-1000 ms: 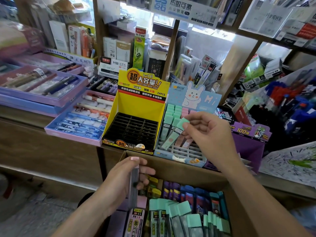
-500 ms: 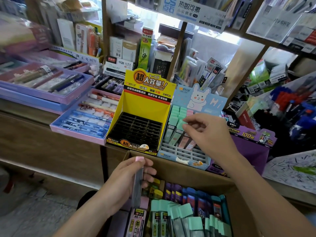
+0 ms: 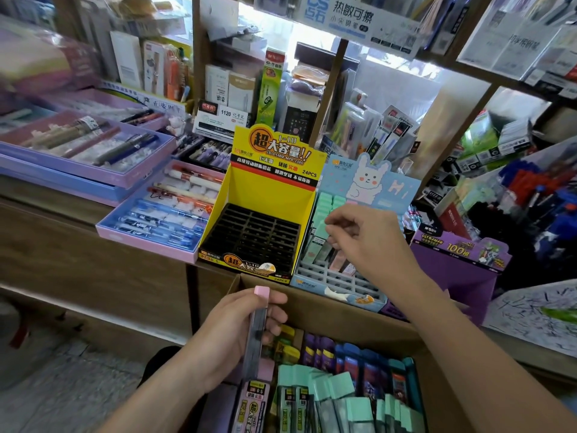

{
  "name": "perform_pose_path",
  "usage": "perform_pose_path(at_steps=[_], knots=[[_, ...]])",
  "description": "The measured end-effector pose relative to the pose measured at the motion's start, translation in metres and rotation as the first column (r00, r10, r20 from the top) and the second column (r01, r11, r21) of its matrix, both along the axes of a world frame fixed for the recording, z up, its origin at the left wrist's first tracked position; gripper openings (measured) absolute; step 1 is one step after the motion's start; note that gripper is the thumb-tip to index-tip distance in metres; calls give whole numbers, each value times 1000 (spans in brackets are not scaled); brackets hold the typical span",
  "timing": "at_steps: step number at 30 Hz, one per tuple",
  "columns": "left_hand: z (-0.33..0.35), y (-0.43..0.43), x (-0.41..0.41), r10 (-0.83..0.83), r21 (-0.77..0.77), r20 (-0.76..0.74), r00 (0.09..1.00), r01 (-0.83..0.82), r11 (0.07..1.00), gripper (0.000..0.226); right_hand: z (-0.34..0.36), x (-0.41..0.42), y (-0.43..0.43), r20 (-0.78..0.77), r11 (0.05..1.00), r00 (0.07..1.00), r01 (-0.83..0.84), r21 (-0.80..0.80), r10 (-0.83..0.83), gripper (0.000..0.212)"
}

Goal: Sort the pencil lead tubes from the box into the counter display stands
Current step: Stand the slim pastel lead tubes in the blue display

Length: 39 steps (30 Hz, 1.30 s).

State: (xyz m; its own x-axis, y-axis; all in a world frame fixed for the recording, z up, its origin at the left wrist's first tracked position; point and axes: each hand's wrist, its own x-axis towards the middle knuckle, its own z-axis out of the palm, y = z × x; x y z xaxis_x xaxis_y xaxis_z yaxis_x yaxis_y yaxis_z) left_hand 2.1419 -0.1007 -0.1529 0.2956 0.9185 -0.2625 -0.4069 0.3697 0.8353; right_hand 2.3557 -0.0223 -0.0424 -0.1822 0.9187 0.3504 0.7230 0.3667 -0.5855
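Two stands, yellow stand [image 3: 271, 195] and blue rabbit stand [image 3: 374, 185], sitting on surface [image 3: 37, 203] | left hand [image 3: 224, 342] grip clasping one pink-capped lead tube [image 3: 257, 332] upright over cardboard box [image 3: 343, 307] | right hand [image 3: 368, 242] hovering over blue rabbit stand, fingers curled, grip unclear

Glossy printed card forms the yellow display stand [image 3: 271, 195], black plastic its grid [image 3: 253, 235]; the box [image 3: 327, 312] is matt brown cardboard.

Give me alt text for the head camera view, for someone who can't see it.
A left hand grips a pink-capped tube over a box of lead tubes; the right hand hovers at the blue stand, beside an empty yellow stand.
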Motion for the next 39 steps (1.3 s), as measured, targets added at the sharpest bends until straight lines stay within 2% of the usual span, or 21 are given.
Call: perform_pose_path(at_steps=[9,12,14,17,19,26,29,31,34,37,39], knots=[[3,-2,2,-25,-13,17,1000,25,1000,43,2,-2,-2,88,1000,996,-5,1,5,16],[8,-4,3,-8,-35,36,999,10,999,44,6,-1,-9,125,998,992,4,67,-12,18],[10,-4,3,18,-41,44,999,-16,999,44,4,2,-16,48,997,998,24,75,-28,21],[11,-4,5,51,-45,47,998,-48,998,38,-3,7,-32,-171,999,985,28,-19,-30,21],[12,-4,5,48,-35,60,997,-46,998,29,-11,11,-43,-263,997,964,23,-78,-43,19],[15,-7,4,32,-1,136,990,-32,999,14,-55,23,-93,-360,921,924,-27,-390,-125,17],[19,-9,11,25,6,152,988,-26,1000,13,-73,20,-111,-420,830,896,-121,-544,-144,9],[23,-11,17,26,33,139,990,-30,999,13,-83,15,-118,-448,758,885,-205,-620,-127,13],[29,-12,29,27,61,132,991,-35,998,14,-90,8,-124,-484,725,869,-266,-635,-105,25],[36,-12,37,55,68,103,993,-63,996,13,-92,6,-126,-567,720,817,-329,-611,-108,11],[44,-10,39,72,159,-49,996,-64,985,11,-91,9,-126,-587,730,798,-319,-604,-137,6]])
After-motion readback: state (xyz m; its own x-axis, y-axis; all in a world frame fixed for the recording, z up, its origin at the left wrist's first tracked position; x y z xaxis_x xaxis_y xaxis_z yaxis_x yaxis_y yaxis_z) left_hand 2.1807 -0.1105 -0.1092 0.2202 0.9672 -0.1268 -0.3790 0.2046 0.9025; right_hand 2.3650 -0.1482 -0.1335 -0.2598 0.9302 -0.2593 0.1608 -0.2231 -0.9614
